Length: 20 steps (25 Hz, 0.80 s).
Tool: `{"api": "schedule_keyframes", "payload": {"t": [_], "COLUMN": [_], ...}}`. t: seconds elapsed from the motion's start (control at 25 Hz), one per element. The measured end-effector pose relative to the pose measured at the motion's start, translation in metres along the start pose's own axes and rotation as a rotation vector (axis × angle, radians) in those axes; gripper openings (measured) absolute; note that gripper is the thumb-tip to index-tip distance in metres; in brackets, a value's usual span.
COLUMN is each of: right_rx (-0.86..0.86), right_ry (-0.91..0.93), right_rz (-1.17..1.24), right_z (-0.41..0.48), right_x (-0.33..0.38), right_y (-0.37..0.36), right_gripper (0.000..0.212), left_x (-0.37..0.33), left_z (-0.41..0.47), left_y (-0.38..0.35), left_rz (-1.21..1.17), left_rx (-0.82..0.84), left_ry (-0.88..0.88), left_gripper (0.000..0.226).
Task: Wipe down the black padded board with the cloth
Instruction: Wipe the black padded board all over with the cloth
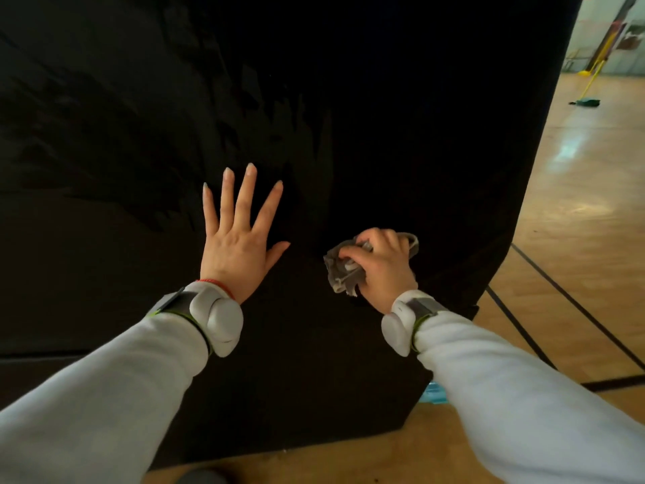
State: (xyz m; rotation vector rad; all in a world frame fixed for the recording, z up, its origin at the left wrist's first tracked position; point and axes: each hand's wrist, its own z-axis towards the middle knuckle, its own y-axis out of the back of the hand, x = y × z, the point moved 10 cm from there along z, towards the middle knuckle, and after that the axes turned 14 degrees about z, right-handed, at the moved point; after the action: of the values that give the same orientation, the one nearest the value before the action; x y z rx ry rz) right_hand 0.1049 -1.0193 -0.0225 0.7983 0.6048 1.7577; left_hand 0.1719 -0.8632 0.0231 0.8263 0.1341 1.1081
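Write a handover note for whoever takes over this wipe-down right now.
Left hand: open, fingers spread, flat against the black padded board.
Right hand: closed on the crumpled grey cloth, pressed to the board's lower right area.
Done: cannot tell which areas are wiped; the surface shows no clear marks.
Left: work the cloth across the board, upper part included.

Wooden gym floor (586, 204) with dark court lines (572, 302). Yellow-handled mop (590, 82) lying far right. Something pale blue (434, 393) low down, possibly plastic.
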Motion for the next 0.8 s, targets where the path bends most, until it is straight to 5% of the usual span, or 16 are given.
{"api": "schedule_keyframes", "payload": {"t": [0.12,0.36,0.8], "right_rx": [0.053,-0.356,0.173], "right_ry": [0.063,0.064,0.002], "right_rz": [-0.016,0.036,-0.064], "right_z": [-0.002,0.045,-0.062], "right_x": [0.007,0.019,-0.021], "right_y": [0.006,0.076,-0.065], "right_gripper": [0.038,0.032,0.034], "left_x": [0.002,0.001,-0.014], "left_z": [-0.006,-0.004,-0.027], "left_y": [-0.01,-0.018,-0.038], "left_rz": [0.017,0.027,0.043], "left_rx": [0.023,0.013,0.028], "left_ry": [-0.012,0.002,-0.004], "left_gripper": [0.091,0.092,0.096]}}
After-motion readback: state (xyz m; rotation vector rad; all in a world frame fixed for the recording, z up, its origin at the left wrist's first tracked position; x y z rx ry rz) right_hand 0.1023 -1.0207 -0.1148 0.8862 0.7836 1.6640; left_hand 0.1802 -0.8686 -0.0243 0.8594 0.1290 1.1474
